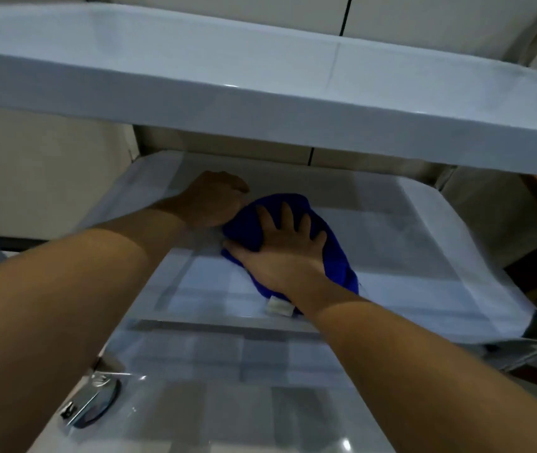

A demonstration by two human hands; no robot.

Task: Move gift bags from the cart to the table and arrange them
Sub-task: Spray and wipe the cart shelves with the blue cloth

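Head view, looking down: both my bare arms reach under a pale blue-grey upper shelf (pixel 260 103) that crosses the top of the frame, toward a lower shelf (pixel 215 282) covered in a faint grey-and-white checked pattern. My right hand (pixel 280 250) lies flat at centre frame, fingers spread wide, palm pressed down on a dark blue cloth bag (pixel 339 256) that rests on that lower shelf. Whether anything is inside the bag I cannot tell; it looks soft and rumpled under my palm. A small white tag (pixel 279 307) pokes out from the bag's near edge beside my wrist; any writing on it is too blurred to read. My left hand (pixel 213 204) sits just left of the bag, touching its upper-left edge, fingers curled under so that I cannot tell whether they pinch the fabric. In the lower left of the frame a round dark piece with shiny metal fittings (pixel 90 403) lies under clear, glinting plastic.
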